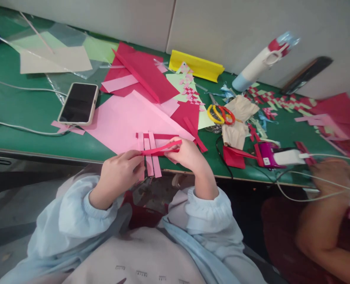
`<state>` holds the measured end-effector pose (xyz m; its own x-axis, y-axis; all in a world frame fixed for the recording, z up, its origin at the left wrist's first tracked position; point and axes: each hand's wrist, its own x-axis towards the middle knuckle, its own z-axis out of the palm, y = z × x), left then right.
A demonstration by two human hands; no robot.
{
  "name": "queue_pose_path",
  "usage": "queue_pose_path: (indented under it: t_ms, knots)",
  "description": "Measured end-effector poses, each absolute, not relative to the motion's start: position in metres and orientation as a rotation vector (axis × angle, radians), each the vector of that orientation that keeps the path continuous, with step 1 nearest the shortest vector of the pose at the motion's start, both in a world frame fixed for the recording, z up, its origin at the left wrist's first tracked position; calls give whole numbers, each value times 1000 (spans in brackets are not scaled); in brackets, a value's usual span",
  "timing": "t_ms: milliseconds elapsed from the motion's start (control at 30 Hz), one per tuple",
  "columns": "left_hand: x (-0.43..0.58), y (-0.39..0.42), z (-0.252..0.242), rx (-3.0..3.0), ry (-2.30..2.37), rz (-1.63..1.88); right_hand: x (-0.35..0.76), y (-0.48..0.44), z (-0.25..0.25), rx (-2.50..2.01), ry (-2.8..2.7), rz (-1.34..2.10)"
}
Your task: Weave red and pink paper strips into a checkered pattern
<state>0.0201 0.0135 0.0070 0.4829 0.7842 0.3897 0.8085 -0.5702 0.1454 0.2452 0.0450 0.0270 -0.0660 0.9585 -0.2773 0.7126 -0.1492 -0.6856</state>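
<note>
Between my two hands a red paper strip (160, 149) is stretched across several pink paper strips (155, 166) that hang toward the table's front edge. My left hand (120, 173) pinches the strips at their left side, fingers closed. At the other end, my right hand (189, 156) has thumb and fingers closed on the red strip. Another red strip (169, 137) crosses the pink ones farther up. How the strips pass over and under each other is hard to make out. Beneath them lies a large pink paper sheet (112, 118).
A phone (78, 103) lies at left with cables. Red sheets (151, 77), a yellow folded piece (195, 66), scissors (220, 114), a bottle (259, 67) and woven paper pieces (281, 98) sit behind. At right are a charger (289, 157) and another person's arm (325, 221).
</note>
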Motion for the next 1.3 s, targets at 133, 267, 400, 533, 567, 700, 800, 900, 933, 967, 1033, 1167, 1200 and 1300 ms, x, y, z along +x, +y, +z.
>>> queue_pose_path:
  t_ms: [133,267,400,533,567,700,800,900,933,967,1033,1167,1200,1300]
  knots:
    - [20,13,8,-2626,-1378,-720,249,47,19,-1819,-1765,1098]
    - [19,8,5,-2723,-1188,-827,251,49,14,-1745,-1749,1102]
    - [23,4,2,-2883,-836,-810,252,51,12,-1728,-1698,1074]
    - [29,3,3,-2941,-718,-754,252,52,10,-1726,-1660,1079]
    - [30,3,4,-2947,-715,-740,253,52,10,-1723,-1652,1092]
    - [29,3,2,-2951,-722,-702,253,51,9,-1704,-1593,1167]
    - [26,4,-1,-2961,-721,-697,252,51,9,-1688,-1552,1217]
    - [23,4,-2,-2965,-719,-697,252,51,10,-1670,-1516,1261]
    - [23,4,-2,-2962,-719,-700,252,51,10,-1662,-1509,1272]
    - [23,5,-1,-2959,-720,-703,252,52,11,-1655,-1502,1282]
    - [23,5,-1,-2950,-722,-718,252,52,11,-1648,-1492,1298]
    - [24,5,0,-2933,-720,-762,254,52,10,-1649,-1475,1318]
    - [24,5,0,-2931,-724,-769,254,52,10,-1645,-1473,1319]
    - [23,5,1,-2927,-754,-770,255,52,11,-1638,-1468,1325]
